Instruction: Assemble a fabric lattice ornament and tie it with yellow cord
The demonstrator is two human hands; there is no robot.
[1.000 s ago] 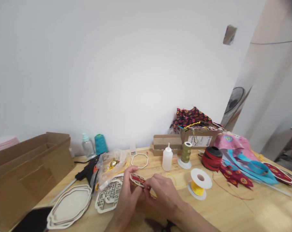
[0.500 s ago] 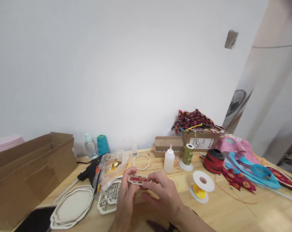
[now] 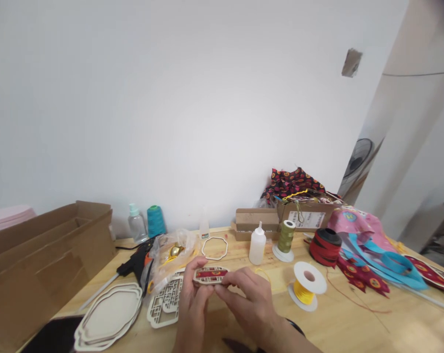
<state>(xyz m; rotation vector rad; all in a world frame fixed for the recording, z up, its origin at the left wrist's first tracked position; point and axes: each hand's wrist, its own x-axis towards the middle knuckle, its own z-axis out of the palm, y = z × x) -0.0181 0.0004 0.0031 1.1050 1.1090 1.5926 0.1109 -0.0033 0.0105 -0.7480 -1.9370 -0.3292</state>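
Between my two hands is a small wooden lattice frame [image 3: 210,275] with patterned red fabric showing through its openings. My left hand [image 3: 193,299] grips its left end, thumb underneath and fingers at the far edge. At the right end, my right hand [image 3: 249,299] pinches the rim between thumb and fingers. Left of my left hand lie pale cut-out lattice panels [image 3: 166,304]. Beyond the held frame rests a thin, empty wooden outline ring [image 3: 215,248]. Below my right hand, dark scissors blades [image 3: 236,344] show in part.
A white squeeze bottle [image 3: 257,245], olive thread [image 3: 287,238], a yellow cord spool [image 3: 304,289] and red cord [image 3: 325,247] stand rightward. Leftward are stacked wooden plates [image 3: 109,314], a black glue gun [image 3: 135,262], a plastic bag [image 3: 173,245] and a long cardboard box [image 3: 48,264].
The held frame has tilted so more of its lattice face and red fabric shows. My right fingers have shifted to its right end, with the thumb now nearer the rim.
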